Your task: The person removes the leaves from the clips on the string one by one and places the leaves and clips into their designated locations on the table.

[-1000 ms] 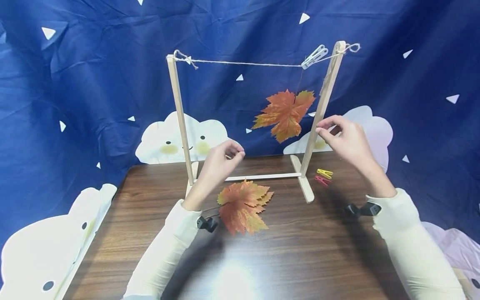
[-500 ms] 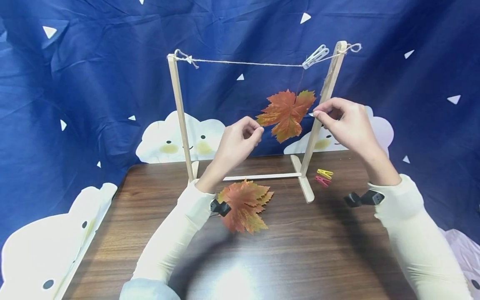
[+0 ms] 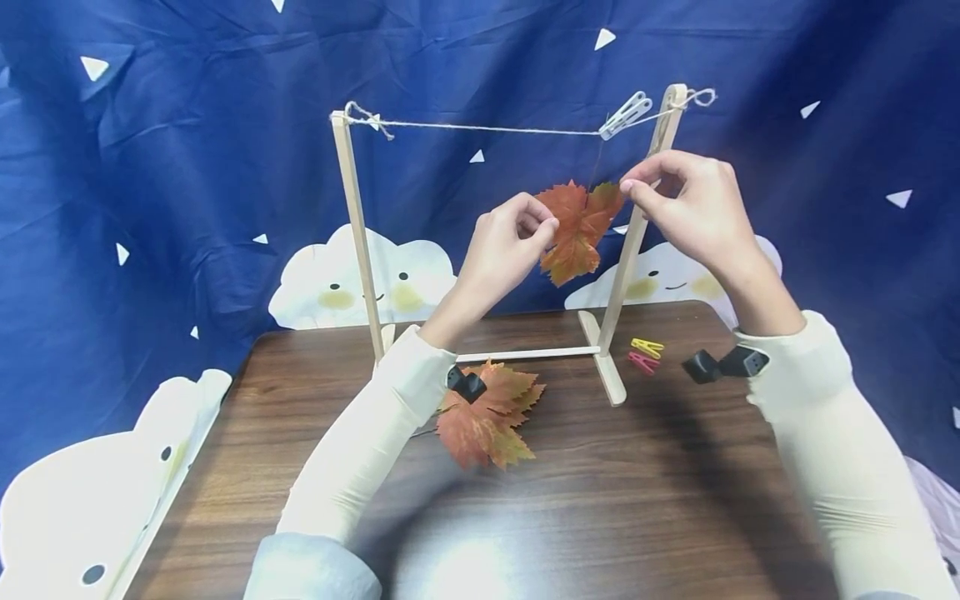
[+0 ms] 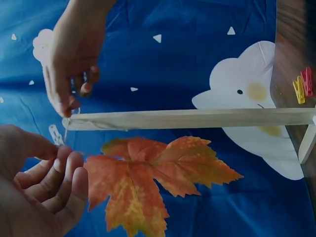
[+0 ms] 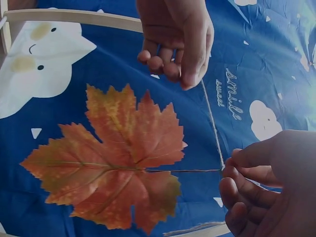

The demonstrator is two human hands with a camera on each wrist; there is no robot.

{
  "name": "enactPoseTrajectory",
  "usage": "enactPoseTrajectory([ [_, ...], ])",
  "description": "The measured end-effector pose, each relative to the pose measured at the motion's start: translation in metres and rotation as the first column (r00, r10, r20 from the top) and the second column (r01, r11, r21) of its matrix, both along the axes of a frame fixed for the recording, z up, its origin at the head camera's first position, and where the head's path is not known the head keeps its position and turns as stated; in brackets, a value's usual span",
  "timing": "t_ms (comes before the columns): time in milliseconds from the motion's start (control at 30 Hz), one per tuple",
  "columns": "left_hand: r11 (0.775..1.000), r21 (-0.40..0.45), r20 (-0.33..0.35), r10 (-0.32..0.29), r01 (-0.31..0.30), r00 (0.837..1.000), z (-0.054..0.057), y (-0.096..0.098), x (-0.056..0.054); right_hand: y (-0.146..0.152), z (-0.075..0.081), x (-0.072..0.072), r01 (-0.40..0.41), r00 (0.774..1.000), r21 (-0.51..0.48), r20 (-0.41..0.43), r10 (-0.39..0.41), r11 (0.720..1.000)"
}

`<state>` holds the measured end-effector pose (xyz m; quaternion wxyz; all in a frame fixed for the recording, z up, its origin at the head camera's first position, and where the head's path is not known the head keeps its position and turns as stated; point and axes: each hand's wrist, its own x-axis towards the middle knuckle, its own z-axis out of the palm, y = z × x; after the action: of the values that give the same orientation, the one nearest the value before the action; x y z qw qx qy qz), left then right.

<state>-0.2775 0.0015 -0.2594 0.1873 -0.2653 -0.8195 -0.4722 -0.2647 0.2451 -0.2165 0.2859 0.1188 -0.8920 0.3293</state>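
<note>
An orange maple-like leaf [image 3: 573, 229] hangs by its stem from the string [image 3: 465, 127] of a wooden frame. A white clothespin [image 3: 626, 115] sits on the string near the right post. My left hand [image 3: 498, 250] is raised in front of the leaf's left edge, fingers loosely curled, thumb near the index. Opposite it, my right hand [image 3: 701, 208] hovers by the leaf's upper right edge and the post. No object shows between either hand's fingers. In the right wrist view the right hand [image 5: 269, 173] overlaps the stem's upper end and hides the clothespin.
More leaves [image 3: 491, 425] lie overlapped on the brown table [image 3: 600, 500] beneath the left forearm. A yellow clothespin [image 3: 647, 347] and a red clothespin [image 3: 642, 362] lie right of the frame's foot. Wooden posts [image 3: 356, 217] stand on both sides, before a blue cloth backdrop.
Both hands have risen toward the hanging leaf; the left has also moved right and now overlaps its left edge. The leaf, clothespins and frame stay in place.
</note>
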Motion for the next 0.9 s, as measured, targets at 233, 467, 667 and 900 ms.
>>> enactPoseTrajectory([
  [233,1.000,0.027,0.038,0.003,-0.004,0.999,0.010,0.011,-0.009,-0.003,0.017,-0.010,-0.008,1.000,-0.018,-0.019,0.008,1.000],
  [467,0.998,0.067,0.086,-0.014,0.008,0.996,0.025,0.025,-0.016,-0.004,0.034,-0.018,0.001,0.997,-0.098,-0.074,-0.009,0.995],
  [667,0.997,0.081,0.126,0.007,-0.017,0.992,0.038,0.034,-0.023,-0.010,0.044,-0.031,-0.008,0.993,-0.172,-0.114,-0.012,0.985],
  [900,0.995,0.086,0.180,0.033,-0.049,0.983,0.047,0.045,-0.032,-0.010,0.054,-0.040,-0.014,0.995,-0.191,-0.097,-0.005,0.981],
])
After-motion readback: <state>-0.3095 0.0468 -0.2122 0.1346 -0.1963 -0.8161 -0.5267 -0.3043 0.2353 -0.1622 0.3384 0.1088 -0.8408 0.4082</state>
